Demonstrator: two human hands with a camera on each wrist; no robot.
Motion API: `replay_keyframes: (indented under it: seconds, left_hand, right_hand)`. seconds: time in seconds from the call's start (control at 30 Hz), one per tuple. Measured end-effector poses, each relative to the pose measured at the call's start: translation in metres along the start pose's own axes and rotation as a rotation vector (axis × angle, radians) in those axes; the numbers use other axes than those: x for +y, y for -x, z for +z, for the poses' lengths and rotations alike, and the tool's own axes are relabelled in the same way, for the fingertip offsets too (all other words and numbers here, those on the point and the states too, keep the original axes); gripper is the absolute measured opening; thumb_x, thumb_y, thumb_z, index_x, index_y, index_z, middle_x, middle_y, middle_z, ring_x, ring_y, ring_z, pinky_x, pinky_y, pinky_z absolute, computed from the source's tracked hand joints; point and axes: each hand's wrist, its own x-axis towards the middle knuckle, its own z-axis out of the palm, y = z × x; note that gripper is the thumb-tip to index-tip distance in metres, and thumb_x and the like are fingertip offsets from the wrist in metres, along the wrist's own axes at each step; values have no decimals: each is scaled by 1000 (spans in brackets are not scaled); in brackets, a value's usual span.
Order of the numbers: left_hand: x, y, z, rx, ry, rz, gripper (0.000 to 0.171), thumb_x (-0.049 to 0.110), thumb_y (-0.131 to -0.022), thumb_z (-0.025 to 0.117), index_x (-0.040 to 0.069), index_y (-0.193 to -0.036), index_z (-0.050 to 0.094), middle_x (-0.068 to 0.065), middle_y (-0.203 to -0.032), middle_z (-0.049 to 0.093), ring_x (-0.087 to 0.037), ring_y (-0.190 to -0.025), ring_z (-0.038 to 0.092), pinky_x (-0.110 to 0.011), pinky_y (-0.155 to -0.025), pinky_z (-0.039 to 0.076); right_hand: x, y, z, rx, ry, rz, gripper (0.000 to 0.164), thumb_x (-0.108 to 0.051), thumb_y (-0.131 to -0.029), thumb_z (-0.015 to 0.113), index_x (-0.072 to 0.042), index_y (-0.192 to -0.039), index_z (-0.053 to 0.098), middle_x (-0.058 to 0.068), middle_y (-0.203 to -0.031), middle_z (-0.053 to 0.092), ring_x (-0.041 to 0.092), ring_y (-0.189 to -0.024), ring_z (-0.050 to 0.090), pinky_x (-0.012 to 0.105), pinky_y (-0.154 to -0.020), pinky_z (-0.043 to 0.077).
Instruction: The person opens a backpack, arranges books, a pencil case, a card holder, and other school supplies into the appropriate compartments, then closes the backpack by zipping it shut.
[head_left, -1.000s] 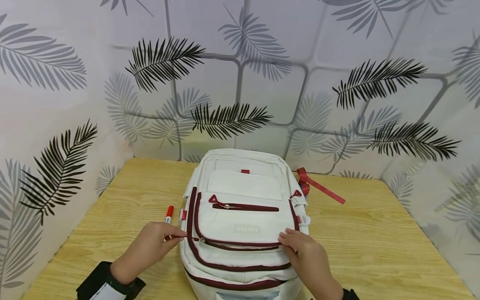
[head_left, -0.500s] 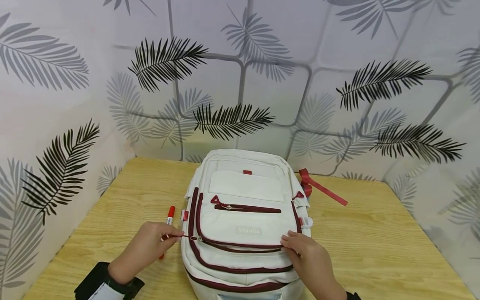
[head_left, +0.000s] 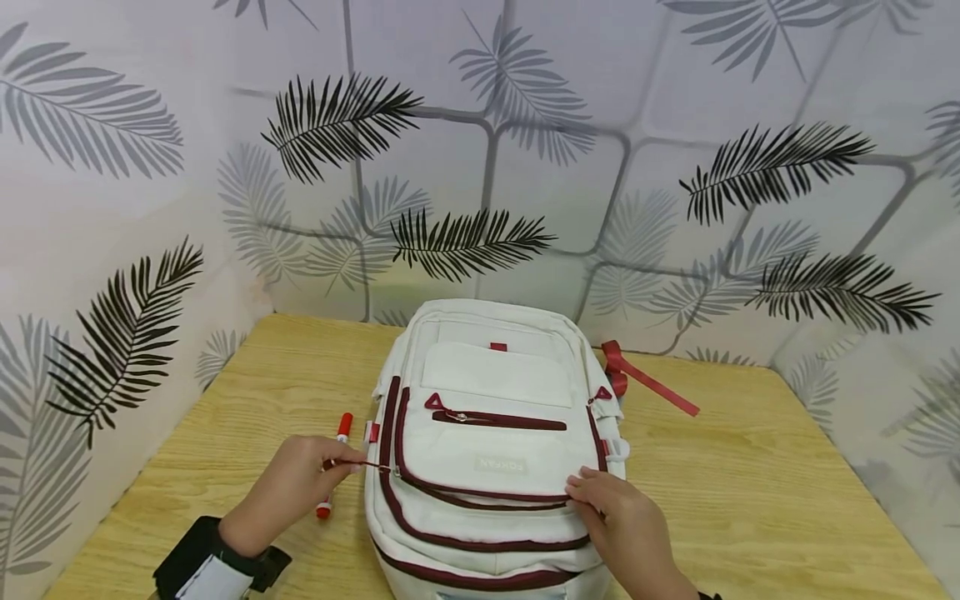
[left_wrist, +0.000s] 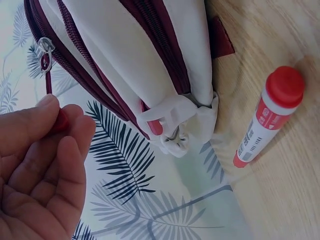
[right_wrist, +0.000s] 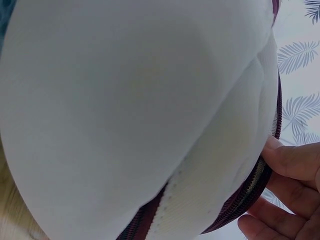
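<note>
A white backpack with dark red zippers lies on the table, its front panel facing up. In the head view, my left hand is at the bag's left side, pinching a red zipper pull. The pull's cord runs taut to a metal slider. My right hand pinches the zippered edge of the front pocket at its lower right corner, thumb and fingers on either side of the zipper tape. Along its lower edge the pocket gapes slightly. The bag's underside is hidden.
A red and white marker lies on the wooden table, partly behind my left hand in the head view. A red ribbon strap extends from the bag's far right side. Leaf-patterned walls stand behind and beside the table.
My left hand has drawn the zipper pull slightly up along the bag's left side, and more of the marker shows. The pocket's gap looks a little wider. My right hand keeps its grip.
</note>
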Motion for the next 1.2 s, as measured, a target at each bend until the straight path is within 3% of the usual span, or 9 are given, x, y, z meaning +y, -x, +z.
replay_keyframes:
  seconds: [0.17, 0.63, 0.8, 1.2]
  left_hand:
    - [-5, 0, -1, 0, 6, 18, 14, 4, -74, 69, 8, -86, 72, -4, -85, 69, -2, -65, 51, -17, -55, 43]
    - [-8, -4, -1, 0, 28, -52, 12, 5, -73, 69, 8, -85, 73, -3, -82, 69, -4, -55, 43, -18, -46, 37]
    - [-8, -9, -2, -4, 36, -52, 11, 6, -74, 70, 7, -84, 73, -3, -80, 69, -4, -57, 46, -17, -48, 39]
    - [-10, -10, -2, 17, 74, -58, 9, 5, -75, 68, 7, -83, 72, -4, -80, 68, -6, -62, 50, -18, -52, 42]
  right_hand:
    - [0, 0, 4, 40, 3, -32, 29, -2, -50, 82, -13, -75, 73, -3, -80, 70, 11, -79, 65, 28, -66, 51]
    - [0, 1, 6, 70, -4, -48, 29, -1, -48, 82, -12, -73, 73, -3, -78, 70, 11, -78, 65, 27, -65, 51]
    - [3, 2, 4, 89, -13, -64, 30, 0, -47, 82, -12, -72, 72, -3, -78, 70, 11, -77, 65, 27, -65, 50]
    - [-1, 0, 4, 64, 6, -40, 29, -1, -49, 82, -13, -73, 72, -4, -79, 70, 11, -78, 65, 28, -65, 50]
